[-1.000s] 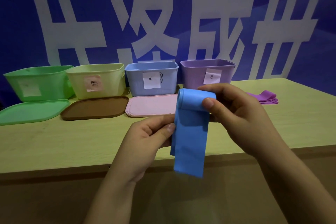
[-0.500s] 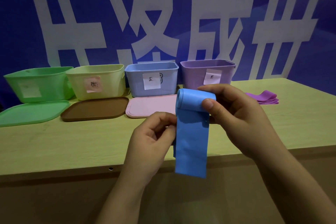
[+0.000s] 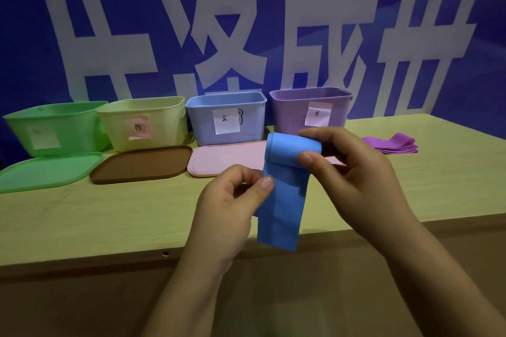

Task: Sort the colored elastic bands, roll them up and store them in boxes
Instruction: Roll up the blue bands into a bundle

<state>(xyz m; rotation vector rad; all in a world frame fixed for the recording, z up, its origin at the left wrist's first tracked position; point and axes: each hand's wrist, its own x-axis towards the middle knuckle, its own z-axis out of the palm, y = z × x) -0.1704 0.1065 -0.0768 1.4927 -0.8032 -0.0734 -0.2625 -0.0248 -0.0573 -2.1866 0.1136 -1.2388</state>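
At mid-frame your right hand (image 3: 353,172) pinches the rolled top of the blue band (image 3: 284,191) while your left hand (image 3: 232,208) pinches its hanging edge above the counter (image 3: 109,216).

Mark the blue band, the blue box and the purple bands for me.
blue band (image 3: 284,200): head view, on the hanging flat strip.
blue box (image 3: 202,123): head view, on the front wall left of its label.
purple bands (image 3: 391,143): head view, on the top of the stack.

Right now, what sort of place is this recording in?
Probably a staged data-collection or demo booth, not a home: a printed banner covers the wall, four labelled boxes line a plain table, and spare bands wait.
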